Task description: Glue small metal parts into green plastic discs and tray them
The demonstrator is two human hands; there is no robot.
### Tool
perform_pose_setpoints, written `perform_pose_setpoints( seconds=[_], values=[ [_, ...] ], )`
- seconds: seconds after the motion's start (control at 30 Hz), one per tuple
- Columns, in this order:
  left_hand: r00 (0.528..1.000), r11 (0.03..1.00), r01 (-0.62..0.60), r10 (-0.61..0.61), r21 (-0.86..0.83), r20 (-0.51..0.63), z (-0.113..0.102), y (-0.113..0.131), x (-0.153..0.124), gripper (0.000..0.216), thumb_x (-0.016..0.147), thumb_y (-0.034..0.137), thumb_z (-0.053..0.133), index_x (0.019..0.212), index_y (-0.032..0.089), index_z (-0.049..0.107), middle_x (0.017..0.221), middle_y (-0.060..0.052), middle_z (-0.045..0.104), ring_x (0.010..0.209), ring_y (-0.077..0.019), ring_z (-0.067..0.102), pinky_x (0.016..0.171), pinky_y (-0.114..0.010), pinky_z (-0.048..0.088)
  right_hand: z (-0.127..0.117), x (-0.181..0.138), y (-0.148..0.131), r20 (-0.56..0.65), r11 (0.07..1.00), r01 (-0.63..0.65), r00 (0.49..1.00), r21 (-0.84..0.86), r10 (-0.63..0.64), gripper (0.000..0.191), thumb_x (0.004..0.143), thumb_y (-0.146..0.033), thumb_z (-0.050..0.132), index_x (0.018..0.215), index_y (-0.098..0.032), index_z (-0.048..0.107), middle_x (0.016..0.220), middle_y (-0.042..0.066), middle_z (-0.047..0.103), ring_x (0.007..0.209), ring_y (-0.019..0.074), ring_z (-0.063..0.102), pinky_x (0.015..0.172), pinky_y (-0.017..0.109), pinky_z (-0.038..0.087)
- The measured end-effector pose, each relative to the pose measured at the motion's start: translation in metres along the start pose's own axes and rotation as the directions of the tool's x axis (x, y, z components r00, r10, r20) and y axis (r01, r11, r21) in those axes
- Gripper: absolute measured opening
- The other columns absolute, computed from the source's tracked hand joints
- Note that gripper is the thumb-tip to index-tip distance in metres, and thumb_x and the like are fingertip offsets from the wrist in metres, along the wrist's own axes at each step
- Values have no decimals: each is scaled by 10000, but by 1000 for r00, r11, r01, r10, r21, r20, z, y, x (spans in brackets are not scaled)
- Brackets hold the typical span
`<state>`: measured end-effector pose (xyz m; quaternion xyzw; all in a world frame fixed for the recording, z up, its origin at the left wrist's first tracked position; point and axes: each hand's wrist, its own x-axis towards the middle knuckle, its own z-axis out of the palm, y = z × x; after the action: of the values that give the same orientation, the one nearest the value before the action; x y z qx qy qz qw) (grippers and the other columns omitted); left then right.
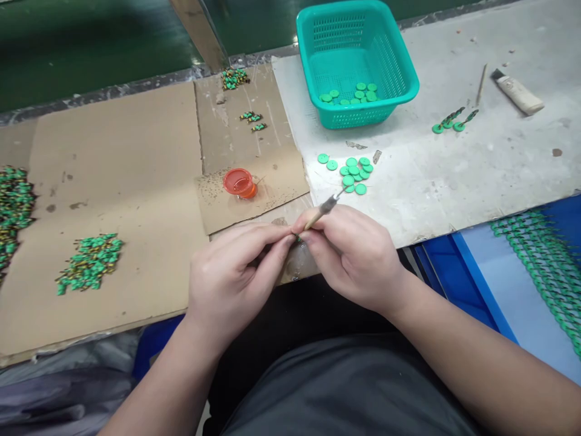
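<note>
My left hand [242,269] is closed in a pinch on a small green piece [298,237], which the fingertips mostly hide. Close against it, my right hand [358,257] also touches near that piece with thumb and fingertip. Between its fingers lies a thin wooden-handled tool [325,207] with a dark band and a fine metal tip pointing up and away. Just beyond the tip are loose green discs [353,171] on the white board. A small red cup [238,181] of liquid stands ahead of my left hand on cardboard.
A teal basket [358,115] holds more discs. Green-and-gold pieces lie in a heap [91,261], a large pile [13,212] and small groups [235,79]. Several discs with dark twisted stems [448,124], a tube [517,92] and a stick [481,85] lie right. Rows of finished-looking pieces [540,266] sit below the edge.
</note>
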<state>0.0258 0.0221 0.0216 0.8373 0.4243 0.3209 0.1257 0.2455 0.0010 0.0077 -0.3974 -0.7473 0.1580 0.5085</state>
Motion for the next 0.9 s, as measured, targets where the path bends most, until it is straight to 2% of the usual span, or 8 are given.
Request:
perform_pose_setpoints(
  seconds=[0.17, 0.33, 0.43, 0.5, 0.6, 0.67, 0.8, 0.9],
  values=[
    [999, 999, -33, 33, -11, 5, -1, 1, 3, 174, 1117, 188, 763, 1203, 307, 855, 1116, 41, 920, 962, -158, 878, 917, -250, 674, 2, -1, -1, 7, 999, 17, 1000, -46, -16, 187, 1181, -105, 575, 1196, -239, 705, 1019, 44, 846, 977, 222, 820, 909, 392, 701],
    [999, 999, -52, 52, -16, -10, 0, 1, 6, 155, 1123, 189, 737, 1135, 283, 860, 1090, 30, 925, 955, -167, 885, 912, -254, 683, 7, -1, -1, 22, 995, 63, 998, -72, -62, 203, 1168, -68, 552, 1197, -214, 690, 1012, 66, 832, 910, 218, 778, 859, 386, 690],
    [1000, 998, 6, -6, -67, -3, 1, 1, 6, 144, 1116, 235, 752, 1114, 283, 888, 1085, 10, 928, 950, -180, 881, 912, -276, 688, 6, -1, -1, -1, 1000, -4, 1000, -30, 4, 184, 1166, -83, 569, 1191, -218, 692, 1073, 64, 840, 1005, 211, 813, 953, 377, 706],
    [994, 984, 107, -106, -144, 18, 1, 2, 6, 139, 1097, 289, 771, 1090, 288, 910, 1077, -3, 927, 959, -194, 872, 924, -296, 685, 0, 0, -3, -76, 991, -125, 989, 48, 129, 152, 1177, -133, 590, 1191, -230, 706, 1117, 60, 841, 1042, 203, 833, 989, 371, 714],
    [947, 892, 321, -314, -318, 74, -1, 5, 8, 105, 1016, 336, 837, 1014, 289, 930, 1044, -17, 918, 940, -197, 843, 911, -296, 666, -13, 0, -4, -185, 912, -328, 908, 246, 376, 99, 1184, -214, 631, 1173, -254, 721, 1101, 36, 832, 953, 176, 844, 924, 340, 736],
    [908, 818, 411, -405, -403, 104, -5, 7, 9, 92, 978, 346, 866, 977, 279, 929, 1010, -30, 904, 889, -189, 823, 845, -283, 656, -21, -2, -3, -175, 839, -404, 855, 364, 488, 72, 1176, -245, 662, 1136, -255, 721, 1063, 24, 834, 885, 161, 842, 869, 315, 747],
    [860, 690, 495, -473, -528, 189, -24, 11, 15, 218, 963, 451, 898, 944, 234, 907, 803, -43, 831, 655, -161, 739, 598, -247, 589, -27, -7, 0, -63, 764, -465, 836, 447, 545, 96, 1163, -301, 709, 1092, -244, 737, 1017, 29, 848, 863, 162, 855, 844, 292, 761],
    [834, 573, 535, -473, -621, 282, -42, 17, 21, 377, 892, 575, 963, 874, 208, 881, 749, -53, 797, 552, -133, 663, 517, -233, 550, -25, -11, 1, -16, 763, -490, 837, 423, 546, 138, 1167, -344, 716, 1082, -241, 751, 1034, 47, 851, 865, 174, 862, 844, 298, 765]
  ],
)
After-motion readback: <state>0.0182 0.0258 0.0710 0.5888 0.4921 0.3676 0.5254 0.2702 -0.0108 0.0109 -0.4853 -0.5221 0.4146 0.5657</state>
